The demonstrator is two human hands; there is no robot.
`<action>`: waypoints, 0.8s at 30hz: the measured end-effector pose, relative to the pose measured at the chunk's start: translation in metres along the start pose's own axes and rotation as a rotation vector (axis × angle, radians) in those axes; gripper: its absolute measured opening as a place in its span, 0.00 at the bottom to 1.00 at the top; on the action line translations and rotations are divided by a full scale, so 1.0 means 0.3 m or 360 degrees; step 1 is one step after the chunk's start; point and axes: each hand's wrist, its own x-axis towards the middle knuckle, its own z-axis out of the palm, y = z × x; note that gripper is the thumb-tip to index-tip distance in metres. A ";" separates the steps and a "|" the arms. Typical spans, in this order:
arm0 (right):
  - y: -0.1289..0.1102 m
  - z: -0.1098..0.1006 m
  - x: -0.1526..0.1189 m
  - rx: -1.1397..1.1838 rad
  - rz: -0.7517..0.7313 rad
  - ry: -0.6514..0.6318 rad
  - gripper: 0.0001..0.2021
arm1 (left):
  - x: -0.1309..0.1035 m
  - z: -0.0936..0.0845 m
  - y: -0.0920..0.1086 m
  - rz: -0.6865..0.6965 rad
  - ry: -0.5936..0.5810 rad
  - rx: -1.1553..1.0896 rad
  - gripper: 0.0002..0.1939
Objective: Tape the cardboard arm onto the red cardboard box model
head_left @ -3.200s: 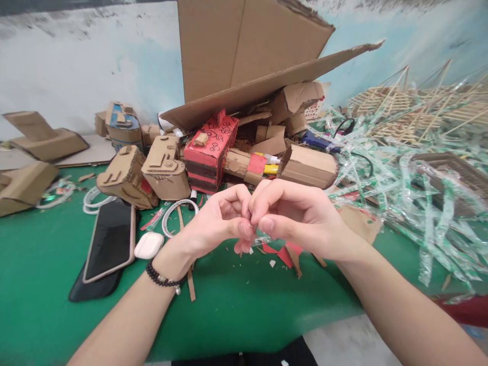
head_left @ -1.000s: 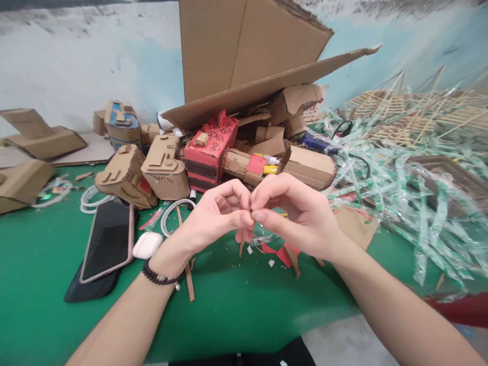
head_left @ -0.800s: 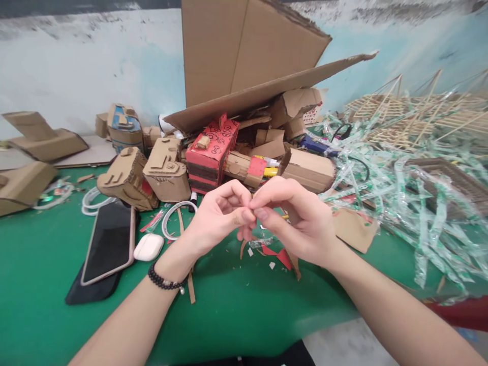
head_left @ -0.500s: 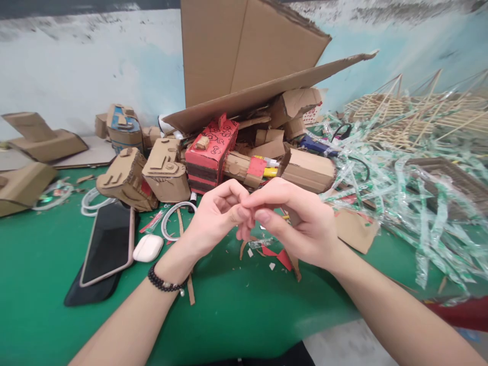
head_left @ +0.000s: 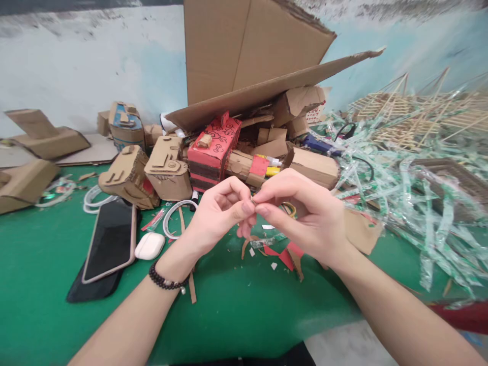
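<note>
My left hand (head_left: 215, 216) and my right hand (head_left: 305, 218) meet fingertip to fingertip above the green table cover (head_left: 229, 315). Thumbs and forefingers of both pinch a tiny piece (head_left: 254, 204), too small to identify. A black bead bracelet (head_left: 165, 280) sits on my left wrist. Under the hands lie red and brown paper scraps (head_left: 282, 254) and a short clear tape strip (head_left: 267, 241). A white cable loop (head_left: 176, 216) lies just left of my left hand.
A phone (head_left: 110, 239) on a black sleeve and a white earbud case (head_left: 149, 245) lie at the left. Behind the hands stand cardboard models (head_left: 129, 175), a red box (head_left: 213, 147) and a big cardboard sheet (head_left: 259, 51). Clear tape strips (head_left: 400, 193) and stick frames (head_left: 412, 112) fill the right.
The hands stay joined at the fingertips, with small shifts of the fingers. They have risen slightly and my right thumb now presses against my left forefinger. The view has shifted a little.
</note>
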 end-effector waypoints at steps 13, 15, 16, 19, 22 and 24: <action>-0.018 -0.042 0.010 0.0127 0.0372 -0.0274 0.04 | -0.011 -0.028 0.037 -0.0070 -0.0095 0.0075 0.15; -0.020 -0.049 0.012 0.0129 0.0405 -0.0347 0.03 | -0.014 -0.033 0.057 -0.0111 -0.0100 0.0144 0.18; -0.021 -0.052 0.013 0.0118 0.0407 -0.0385 0.02 | -0.016 -0.035 0.067 -0.0141 -0.0108 0.0182 0.18; -0.024 -0.054 0.019 0.0053 0.0395 -0.0474 0.04 | -0.019 -0.038 0.096 -0.0237 -0.0148 0.0300 0.18; -0.024 -0.041 0.022 -0.0013 0.0349 -0.0464 0.07 | -0.019 -0.037 0.112 -0.0245 -0.0145 0.0430 0.17; -0.024 -0.029 0.022 -0.0032 0.0343 -0.0426 0.09 | -0.018 -0.036 0.114 -0.0212 -0.0121 0.0507 0.17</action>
